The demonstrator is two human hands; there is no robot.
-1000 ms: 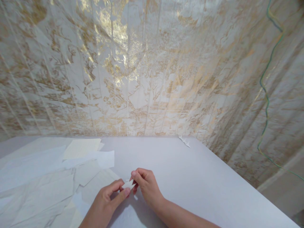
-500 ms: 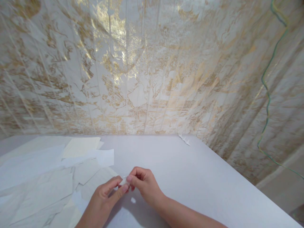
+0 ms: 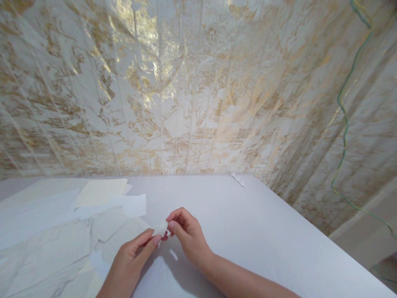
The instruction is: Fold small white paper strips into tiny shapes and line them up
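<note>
Between both hands, above the white table (image 3: 248,231), is a small white piece of paper (image 3: 161,229). My left hand (image 3: 135,253) pinches its lower left side between thumb and fingers. On the other side, my right hand (image 3: 189,236) has thumb and forefinger closed at the paper's right edge. The fingertips of the two hands nearly meet. A tiny white scrap (image 3: 173,254) shows just below the hands, slightly blurred.
Overlapping sheets of white and cream paper (image 3: 52,244) cover the table's left part. A jagged paper strip (image 3: 238,180) lies at the back edge. Behind hangs a gold-patterned curtain (image 3: 186,103), with a green-yellow cord (image 3: 345,124) at the right.
The held paper shows more of its surface and my right hand has risen slightly. The small scrap below has changed its shape and angle. The whole view has shifted a little.
</note>
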